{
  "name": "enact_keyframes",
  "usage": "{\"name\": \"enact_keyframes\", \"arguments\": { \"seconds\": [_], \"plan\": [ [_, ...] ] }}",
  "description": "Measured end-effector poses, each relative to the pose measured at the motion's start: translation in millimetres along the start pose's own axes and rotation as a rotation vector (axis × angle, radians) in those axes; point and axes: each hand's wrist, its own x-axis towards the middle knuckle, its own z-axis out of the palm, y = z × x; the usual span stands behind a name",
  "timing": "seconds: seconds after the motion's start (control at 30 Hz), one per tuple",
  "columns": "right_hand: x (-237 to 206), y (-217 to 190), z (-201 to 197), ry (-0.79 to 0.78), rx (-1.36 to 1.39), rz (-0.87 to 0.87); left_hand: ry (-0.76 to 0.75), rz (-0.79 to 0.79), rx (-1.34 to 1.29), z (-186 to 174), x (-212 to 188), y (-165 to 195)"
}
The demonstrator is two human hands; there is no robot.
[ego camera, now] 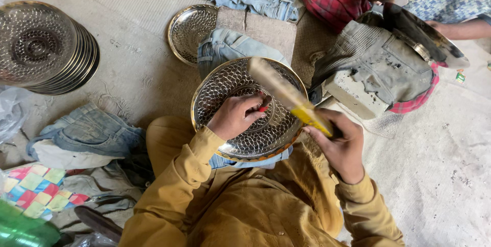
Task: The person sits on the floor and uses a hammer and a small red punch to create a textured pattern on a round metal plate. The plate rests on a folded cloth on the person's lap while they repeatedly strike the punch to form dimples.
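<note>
While lying at frame centre on denim padding, embossed metal plate [250,111] pinned by left hand [236,115], fingers curled around something small and red. Right hand [341,147] clenched on yellow-handled tool [289,96]. Probably stiff, thin, slippery; best steadied near rim.

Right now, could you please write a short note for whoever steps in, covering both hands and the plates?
Left hand: presses a small red-tipped tool onto the patterned metal plate in the lap, on denim cloth.
Right hand: grips a yellow-handled hammer, raised over the plate and blurred.
Nearby: stack of patterned plates on the floor at the far left; single plate ahead.
Done: the pattern covers the visible face of the lap plate.
Left: cannot tell how much remains.
</note>
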Motion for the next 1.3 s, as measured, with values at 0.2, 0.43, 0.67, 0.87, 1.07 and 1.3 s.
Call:
{"name": "enact_keyframes", "arguments": {
  "seconds": [0.2, 0.43, 0.67, 0.87, 1.07, 1.3],
  "plan": [
    [-6, 1, -1, -0.031, -0.104, -0.004, -0.021, 0.053, 0.022, -5, 2, 3],
    [-7, 1, 3, -0.006, -0.089, 0.053, -0.044, 0.019, 0.037, -13, 5, 10],
    [-12, 6, 3, -0.024, -0.101, 0.046, -0.104, 0.049, 0.009, -18, 6, 11],
    [-17, 18, 4, -0.003, -0.112, 0.121, -0.145, 0.057, 0.047, -17, 11, 9],
    [-29, 34, 5, 0.014, -0.014, 0.124, -0.221, 0.009, 0.075, -18, 13, 6],
    [-40, 47, 5, 0.045, 0.087, 0.146, -0.219, 0.118, 0.122, -19, 16, 3]
  ]
}}
